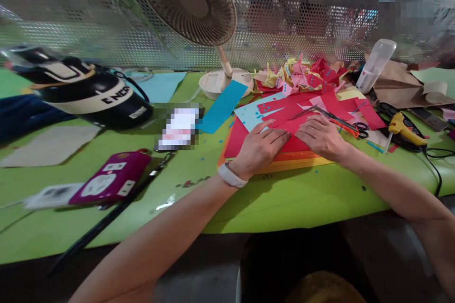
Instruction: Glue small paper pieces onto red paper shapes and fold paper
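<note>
My left hand (261, 147), with a pale band on its wrist, lies palm down on red paper (293, 144), its fingers stretched out. From the other side, my right hand (322, 135) rests on the same paper, fingers flat and pointing toward the left hand. The fingertips are close together, and what lies under the palms is hidden. An orange-yellow sheet (280, 166) shows beneath the red paper. Just past the right hand are scissors (362, 130) with dark handles and an orange cutter knife (350, 128). A light blue sheet (245, 112) with blue scraps lies beyond the left hand.
A fan (229, 78) stands at the back, near folded paper pieces (298, 73). On the left are a black bottle (95, 97), a phone (179, 128) and a purple case (112, 177). A yellow glue gun (405, 130) and a clear bottle (377, 64) are on the right.
</note>
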`<state>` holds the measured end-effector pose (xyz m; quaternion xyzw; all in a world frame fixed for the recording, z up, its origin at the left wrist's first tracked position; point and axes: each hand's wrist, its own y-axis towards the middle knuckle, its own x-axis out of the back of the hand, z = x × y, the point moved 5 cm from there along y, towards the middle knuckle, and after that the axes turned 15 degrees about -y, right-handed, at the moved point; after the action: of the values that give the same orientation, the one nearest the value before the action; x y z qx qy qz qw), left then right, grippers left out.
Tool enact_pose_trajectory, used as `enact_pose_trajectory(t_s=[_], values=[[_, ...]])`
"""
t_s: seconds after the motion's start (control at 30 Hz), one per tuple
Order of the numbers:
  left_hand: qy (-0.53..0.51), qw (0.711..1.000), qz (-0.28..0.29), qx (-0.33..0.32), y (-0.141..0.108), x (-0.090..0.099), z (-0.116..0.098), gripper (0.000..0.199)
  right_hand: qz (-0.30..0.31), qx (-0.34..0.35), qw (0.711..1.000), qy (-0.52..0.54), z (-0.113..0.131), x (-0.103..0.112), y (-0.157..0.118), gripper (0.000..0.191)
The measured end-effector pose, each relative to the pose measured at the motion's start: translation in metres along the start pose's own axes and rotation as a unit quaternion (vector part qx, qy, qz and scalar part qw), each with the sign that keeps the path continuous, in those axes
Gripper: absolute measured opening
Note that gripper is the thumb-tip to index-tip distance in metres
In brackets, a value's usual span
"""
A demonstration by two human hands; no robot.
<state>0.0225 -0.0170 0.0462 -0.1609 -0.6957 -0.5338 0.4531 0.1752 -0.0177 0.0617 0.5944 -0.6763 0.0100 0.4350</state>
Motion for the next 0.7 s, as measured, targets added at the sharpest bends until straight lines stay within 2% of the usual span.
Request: enact_pose_trajectory(t_s=[0.13, 0.23, 0.43, 0.57, 0.63, 0.7], values=[[0.044, 0.999, -0.012, -0.019, 0.001, 0.010, 0.005, 0.027, -0.005, -0.028, 1.000, -0.012, -0.014, 0.000, -0.004, 0.034], [0.104, 0.994, -0.033, -0.016, -0.001, 0.020, 0.018, 0.024, 0.006, -0.068, 0.997, -0.021, -0.032, -0.004, -0.012, 0.033], [0.114, 0.988, -0.067, 0.076, -0.010, 0.037, 0.055, 0.025, 0.027, -0.127, 0.991, 0.008, -0.056, -0.009, -0.022, 0.032], [0.080, 0.981, -0.129, 0.122, -0.013, 0.046, 0.056, 0.025, 0.023, -0.124, 0.992, 0.015, -0.052, -0.009, -0.021, 0.032], [0.047, 0.987, -0.107, 0.110, -0.012, 0.040, 0.047, 0.033, 0.030, -0.089, 0.995, 0.021, -0.042, -0.010, -0.019, 0.033], [0.010, 0.996, -0.029, 0.078, -0.010, 0.023, 0.037, 0.035, 0.043, -0.046, 0.997, 0.045, -0.031, -0.013, -0.018, 0.033]])
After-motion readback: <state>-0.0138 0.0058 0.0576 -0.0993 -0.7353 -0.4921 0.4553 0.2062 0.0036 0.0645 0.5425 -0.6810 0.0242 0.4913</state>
